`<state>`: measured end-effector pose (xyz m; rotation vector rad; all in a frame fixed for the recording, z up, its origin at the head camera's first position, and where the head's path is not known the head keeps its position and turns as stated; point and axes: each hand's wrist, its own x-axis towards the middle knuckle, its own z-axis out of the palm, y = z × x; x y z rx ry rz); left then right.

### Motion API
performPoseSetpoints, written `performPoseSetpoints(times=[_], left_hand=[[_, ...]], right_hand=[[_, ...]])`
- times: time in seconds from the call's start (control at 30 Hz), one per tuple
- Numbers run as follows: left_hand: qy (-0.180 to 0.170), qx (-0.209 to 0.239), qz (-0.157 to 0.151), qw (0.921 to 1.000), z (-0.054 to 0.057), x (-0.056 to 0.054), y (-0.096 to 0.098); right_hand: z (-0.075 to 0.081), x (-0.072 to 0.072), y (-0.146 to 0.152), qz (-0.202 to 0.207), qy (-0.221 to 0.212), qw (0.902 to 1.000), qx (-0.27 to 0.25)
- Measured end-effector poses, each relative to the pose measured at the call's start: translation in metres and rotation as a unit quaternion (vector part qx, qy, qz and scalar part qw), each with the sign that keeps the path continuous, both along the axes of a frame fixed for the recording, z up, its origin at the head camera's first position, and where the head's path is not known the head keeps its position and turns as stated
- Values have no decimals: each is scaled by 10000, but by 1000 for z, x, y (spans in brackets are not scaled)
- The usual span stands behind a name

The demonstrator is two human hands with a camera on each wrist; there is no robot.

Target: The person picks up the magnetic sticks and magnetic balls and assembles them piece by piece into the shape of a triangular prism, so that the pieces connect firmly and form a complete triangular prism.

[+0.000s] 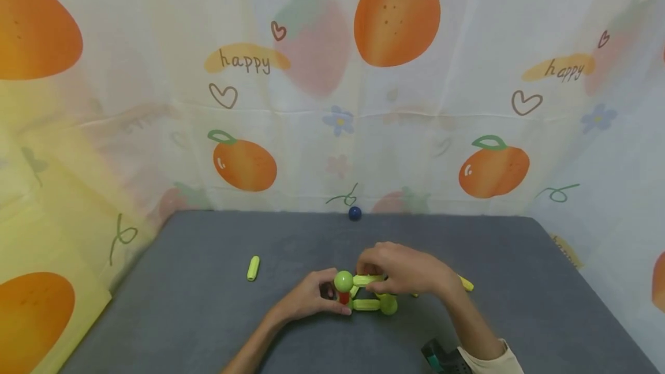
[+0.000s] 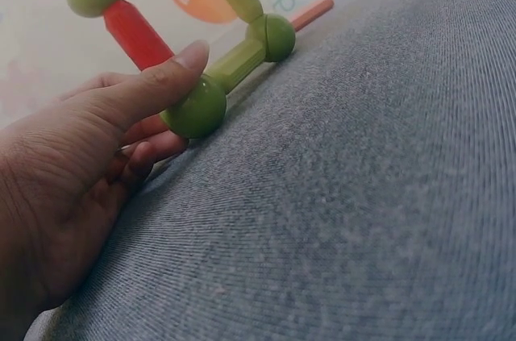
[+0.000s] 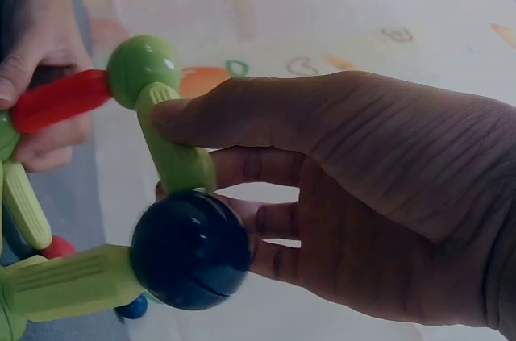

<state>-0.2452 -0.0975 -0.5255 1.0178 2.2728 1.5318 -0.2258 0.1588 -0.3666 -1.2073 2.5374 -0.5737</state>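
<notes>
Both hands hold one ball-and-rod frame made of toy building pieces. My left hand point(image 1: 309, 296) grips the red rod point(image 2: 139, 36) at its lower end, its thumb right by a green ball point(image 2: 196, 107). Another green ball point(image 3: 143, 71) caps the rod's upper end. From there a light green rod point(image 3: 171, 139) runs to a dark blue ball point(image 3: 191, 250), and my right hand point(image 1: 407, 270) pinches this rod between thumb and fingers. More light green rods point(image 1: 366, 305) and a green ball point(image 1: 388, 304) form the frame's lower side, close over the grey table. The right hand hides part of the frame in the head view.
A loose light green rod point(image 1: 253, 268) lies to the left on the grey table point(image 1: 197, 305). A blue ball point(image 1: 355, 213) sits at the back edge, before a fruit-print cloth point(image 1: 312, 149). A yellow rod point(image 1: 466, 283) lies behind the right forearm.
</notes>
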Motion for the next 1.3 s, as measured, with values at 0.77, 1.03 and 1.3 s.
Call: performPoseSetpoints(times=[0.77, 1.03, 1.3], left_hand=[[6, -51, 88, 9999, -1, -1, 0], [83, -69, 39, 9999, -1, -2, -1], [132, -52, 16, 9999, -2, -1, 1]], right_hand=[[-4, -6, 3, 26, -320, 9987, 402], [7, -11, 40, -698, -109, 9964, -477], [-33, -14, 74, -527, -340, 9979, 157]])
